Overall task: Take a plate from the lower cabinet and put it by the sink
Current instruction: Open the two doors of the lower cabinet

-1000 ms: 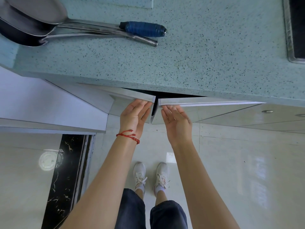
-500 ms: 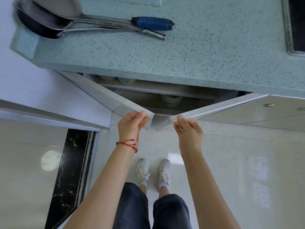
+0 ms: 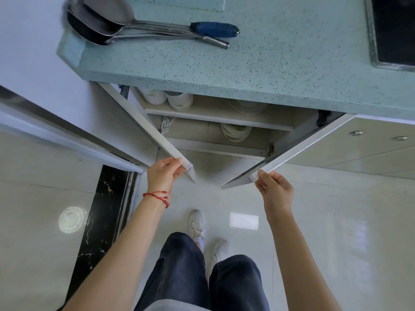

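Under the speckled green counter [image 3: 258,70] the lower cabinet stands with both doors swung wide. My left hand [image 3: 162,175] grips the free edge of the left door [image 3: 155,135]; my right hand [image 3: 272,190] grips the free edge of the right door [image 3: 298,145]. Inside, a stack of white plates [image 3: 235,132] lies on the lower shelf. More plates [image 3: 247,107] and two stacks of white bowls [image 3: 179,101] sit on the upper shelf, partly hidden by the counter's edge.
Two long-handled metal ladles [image 3: 125,25], one with a blue grip, lie at the counter's left end. A dark inset with a steel rim [image 3: 374,41] sits at the counter's far right. A doorway with a black threshold strip [image 3: 105,209] is on the left. My feet stand on glossy tile.
Both doors have gone from barely ajar to wide apart as my hands pulled them toward me and outward. The shelves and dishes inside have come into view. I have stepped back.
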`<state>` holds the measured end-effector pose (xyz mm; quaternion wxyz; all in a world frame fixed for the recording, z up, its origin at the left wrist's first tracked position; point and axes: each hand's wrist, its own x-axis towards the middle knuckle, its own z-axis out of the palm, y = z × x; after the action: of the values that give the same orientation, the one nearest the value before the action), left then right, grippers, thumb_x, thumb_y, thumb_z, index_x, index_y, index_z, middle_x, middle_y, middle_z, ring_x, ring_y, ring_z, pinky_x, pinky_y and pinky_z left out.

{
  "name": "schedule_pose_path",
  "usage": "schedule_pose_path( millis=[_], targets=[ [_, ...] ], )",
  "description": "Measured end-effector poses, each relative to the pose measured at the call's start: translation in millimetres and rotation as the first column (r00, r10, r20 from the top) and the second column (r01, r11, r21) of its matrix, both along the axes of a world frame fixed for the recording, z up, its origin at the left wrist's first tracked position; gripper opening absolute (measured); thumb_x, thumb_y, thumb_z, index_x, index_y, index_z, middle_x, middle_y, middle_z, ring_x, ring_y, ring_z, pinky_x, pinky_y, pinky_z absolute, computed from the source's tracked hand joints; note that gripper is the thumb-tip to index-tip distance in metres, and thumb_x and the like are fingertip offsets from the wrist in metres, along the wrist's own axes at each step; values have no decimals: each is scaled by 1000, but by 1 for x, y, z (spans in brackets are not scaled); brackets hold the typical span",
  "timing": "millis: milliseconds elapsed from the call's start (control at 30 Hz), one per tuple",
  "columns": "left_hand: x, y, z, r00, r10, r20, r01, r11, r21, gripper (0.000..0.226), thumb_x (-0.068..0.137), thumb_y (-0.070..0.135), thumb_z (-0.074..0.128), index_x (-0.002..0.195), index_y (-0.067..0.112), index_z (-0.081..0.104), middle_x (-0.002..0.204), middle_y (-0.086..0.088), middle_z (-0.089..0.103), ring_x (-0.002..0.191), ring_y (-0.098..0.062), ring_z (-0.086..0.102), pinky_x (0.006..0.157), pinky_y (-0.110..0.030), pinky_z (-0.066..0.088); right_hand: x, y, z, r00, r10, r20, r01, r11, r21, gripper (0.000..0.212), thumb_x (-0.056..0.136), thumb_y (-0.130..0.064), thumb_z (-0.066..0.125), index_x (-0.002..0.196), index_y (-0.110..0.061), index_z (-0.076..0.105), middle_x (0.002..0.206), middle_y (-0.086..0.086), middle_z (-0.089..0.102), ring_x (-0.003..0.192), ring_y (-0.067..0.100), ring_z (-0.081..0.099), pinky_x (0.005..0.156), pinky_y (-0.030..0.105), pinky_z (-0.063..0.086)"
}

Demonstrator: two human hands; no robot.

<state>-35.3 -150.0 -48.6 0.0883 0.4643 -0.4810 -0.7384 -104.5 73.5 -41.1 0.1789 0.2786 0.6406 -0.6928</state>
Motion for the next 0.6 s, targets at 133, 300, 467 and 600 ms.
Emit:
schedule_pose_path(
  millis=[133,300,467,600],
  targets=[
    [23,-6,4,1000,4,25,-4,999,-37,11,81,3,61,74,12,61,50,8,68,51,-2,63,57,-15,54,9,19,3,999,50,-12,-50,998,32,19,80,-6,65,65,-7,53,63,7,45,63,16,51,71,21,53],
    [49,-14,9,998,18,67,-13,998,-68,16,81,2,60,69,12,60,43,9,63,50,-6,58,52,-14,51,22,43,10,998,57,-5,-57,997,58,23,80,-4,63,61,-7,51,61,5,45,62,16,50,77,26,52],
    [69,-23,10,993,45,106,-37,996,-77,21,81,1,59,63,10,58,35,9,52,41,-5,46,48,-16,44,34,68,17,997,81,-10,-78,987,140,20,82,-5,62,65,-3,52,62,6,47,64,18,51,79,26,53],
    [78,-26,11,991,63,117,-54,995,-83,20,79,1,61,61,8,56,41,1,51,42,-7,45,56,-22,45,42,86,18,998,59,-5,-58,987,151,18,83,-3,59,66,-2,51,64,9,45,66,21,48,91,37,50]
  ],
)
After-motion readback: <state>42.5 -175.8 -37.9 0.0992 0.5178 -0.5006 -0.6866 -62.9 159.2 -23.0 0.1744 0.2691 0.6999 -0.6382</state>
